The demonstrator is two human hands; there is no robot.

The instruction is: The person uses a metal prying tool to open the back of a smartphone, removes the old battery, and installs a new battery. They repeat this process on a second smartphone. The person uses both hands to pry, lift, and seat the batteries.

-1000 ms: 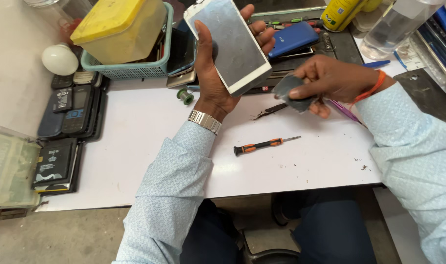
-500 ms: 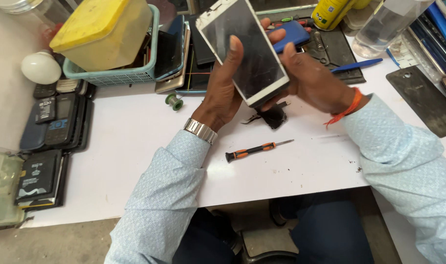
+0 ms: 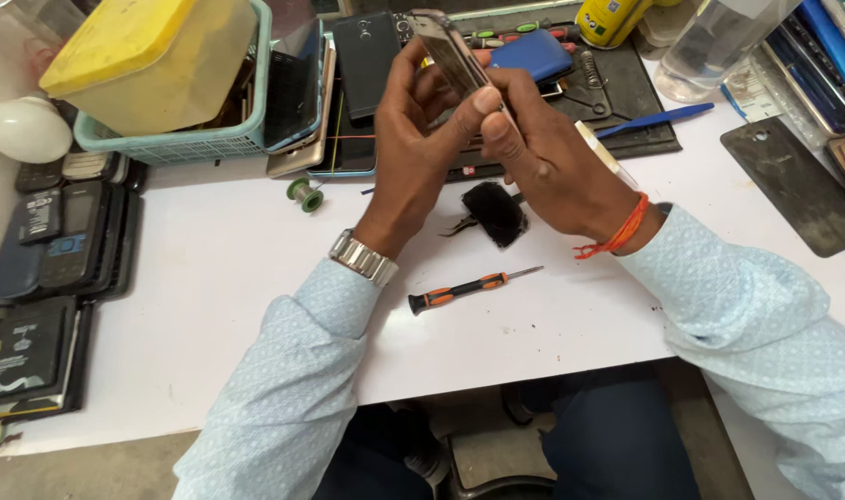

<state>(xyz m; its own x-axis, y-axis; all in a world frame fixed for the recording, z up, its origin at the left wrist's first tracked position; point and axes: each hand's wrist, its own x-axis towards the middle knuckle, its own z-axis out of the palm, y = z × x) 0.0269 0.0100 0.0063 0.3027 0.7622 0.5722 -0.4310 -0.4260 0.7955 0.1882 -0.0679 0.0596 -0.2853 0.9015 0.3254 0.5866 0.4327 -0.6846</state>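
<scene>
Fingers (image 3: 483, 100) of both hands clasp a phone (image 3: 448, 51), held edge-on above the worktop (image 3: 210, 278): left hand (image 3: 418, 139) behind it, right hand (image 3: 543, 157) in front. Below lie a screwdriver (image 3: 469, 289) and black piece (image 3: 495, 213).

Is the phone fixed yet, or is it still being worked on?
Not fixed yet, it seems. Done: tools are out, with a small screwdriver and a black piece lying on the white table. In hand: the left hand and right hand both grip the phone, turned edge-on, fingertips pressing along its edge. Left: whether it is opened or closed cannot be told, so the job looks mid-way.
</scene>
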